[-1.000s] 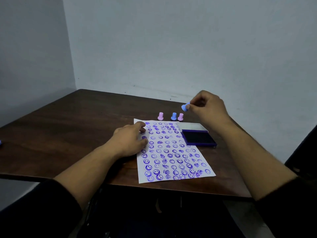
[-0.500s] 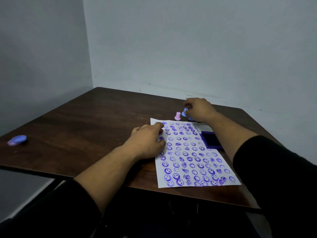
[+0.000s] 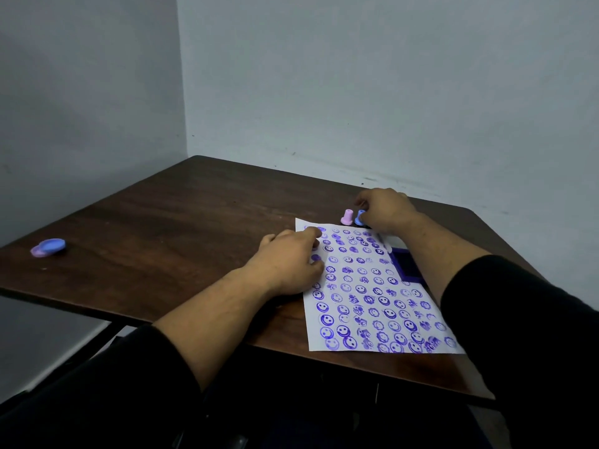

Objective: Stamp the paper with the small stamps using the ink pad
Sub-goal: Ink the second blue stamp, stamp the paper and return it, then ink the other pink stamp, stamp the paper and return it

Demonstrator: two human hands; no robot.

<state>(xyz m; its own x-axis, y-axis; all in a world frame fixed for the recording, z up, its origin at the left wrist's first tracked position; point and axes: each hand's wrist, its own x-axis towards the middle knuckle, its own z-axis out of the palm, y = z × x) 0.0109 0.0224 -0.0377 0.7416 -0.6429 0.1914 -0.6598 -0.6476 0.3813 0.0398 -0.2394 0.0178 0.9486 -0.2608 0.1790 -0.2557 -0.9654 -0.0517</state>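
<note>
A white paper (image 3: 372,293) covered with several rows of purple smiley prints lies on the dark wooden table (image 3: 168,228). My left hand (image 3: 288,260) rests flat on the paper's left edge, fingers spread. Beyond the paper's far edge, my right hand (image 3: 385,210) is closed around a small blue stamp (image 3: 359,218) that touches the table. A pink stamp (image 3: 346,217) stands upright just left of it. The purple ink pad (image 3: 405,265) sits at the paper's right, partly hidden by my right forearm.
Two small round caps (image 3: 48,247), one blue over one pink, lie near the table's left edge. Grey walls meet in a corner behind the table. The table's near edge runs below the paper.
My right hand came down from above the ink pad and set the blue stamp on the table beside the pink one. The view swung left, showing the caps. My left hand stayed put.
</note>
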